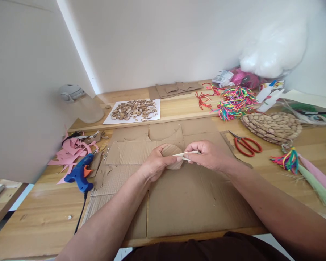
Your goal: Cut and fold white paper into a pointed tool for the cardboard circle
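Note:
A round cardboard disc (pixel 172 150) is held over the cardboard sheet by my left hand (pixel 156 161), whose fingers are closed around its left side and thumb lies across the front. My right hand (pixel 206 155) pinches a narrow pale strip (pixel 190 153) at the disc's right edge. The strip's left end reaches my left thumb tip. Whether the strip is fixed to the disc I cannot tell. Under both hands lies the large flattened cardboard sheet (pixel 184 203).
Left: a blue glue gun (pixel 81 174) with its cord, pink scraps (pixel 70 150), a plastic jar (pixel 88 108). Behind: peanut shells (pixel 136 110) on white paper. Right: red-handled scissors (pixel 247 145), a shell-covered piece (pixel 273 125), colourful tassels (pixel 236 101), glue bottles (pixel 270 99).

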